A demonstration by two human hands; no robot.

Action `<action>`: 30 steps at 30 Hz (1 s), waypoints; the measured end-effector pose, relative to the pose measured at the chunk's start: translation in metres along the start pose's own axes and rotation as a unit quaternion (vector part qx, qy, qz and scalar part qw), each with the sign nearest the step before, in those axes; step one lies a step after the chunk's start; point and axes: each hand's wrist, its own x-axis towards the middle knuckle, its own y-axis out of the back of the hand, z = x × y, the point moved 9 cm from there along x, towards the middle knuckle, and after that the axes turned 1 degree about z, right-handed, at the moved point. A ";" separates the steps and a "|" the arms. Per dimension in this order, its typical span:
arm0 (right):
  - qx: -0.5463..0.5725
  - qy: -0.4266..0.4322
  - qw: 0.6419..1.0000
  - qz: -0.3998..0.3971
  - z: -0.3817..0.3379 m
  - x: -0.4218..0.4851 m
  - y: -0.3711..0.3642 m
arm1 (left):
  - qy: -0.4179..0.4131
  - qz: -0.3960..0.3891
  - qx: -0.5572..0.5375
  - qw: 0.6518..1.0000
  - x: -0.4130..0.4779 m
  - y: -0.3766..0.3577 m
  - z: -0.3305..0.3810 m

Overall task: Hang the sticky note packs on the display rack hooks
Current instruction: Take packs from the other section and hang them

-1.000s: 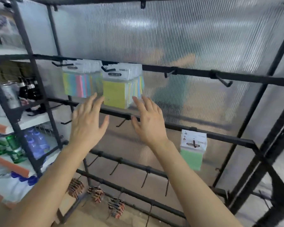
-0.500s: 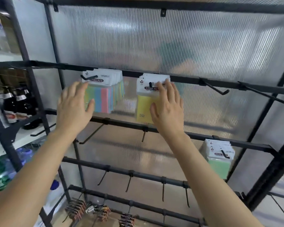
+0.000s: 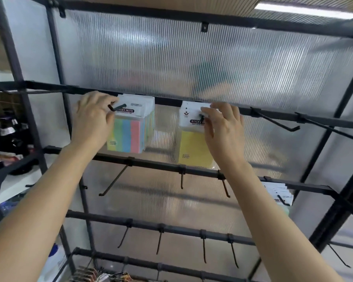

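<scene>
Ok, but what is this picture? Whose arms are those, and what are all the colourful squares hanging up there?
There is no machine here. Those are a person's own two arms, and the camera sits on their head, so you see what they see. In front is a black display rack with metal hooks sticking out. The colourful squares are sticky note packs. The right hand pinches the white card top of a yellow pack on a hook. The left hand is at the tip of the next hook, where striped packs hang; I cannot tell if it grips anything. More packs hang lower right, and bottles stand on a shelf at the left.
</scene>
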 end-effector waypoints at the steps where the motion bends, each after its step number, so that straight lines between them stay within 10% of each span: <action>1: -0.006 -0.002 1.000 0.007 0.000 0.000 0.002 | -0.010 -0.004 -0.007 1.000 0.003 -0.001 0.000; 30: -0.082 -0.134 0.984 -0.085 -0.030 0.002 0.042 | -0.128 0.028 -0.100 0.986 -0.004 0.056 0.014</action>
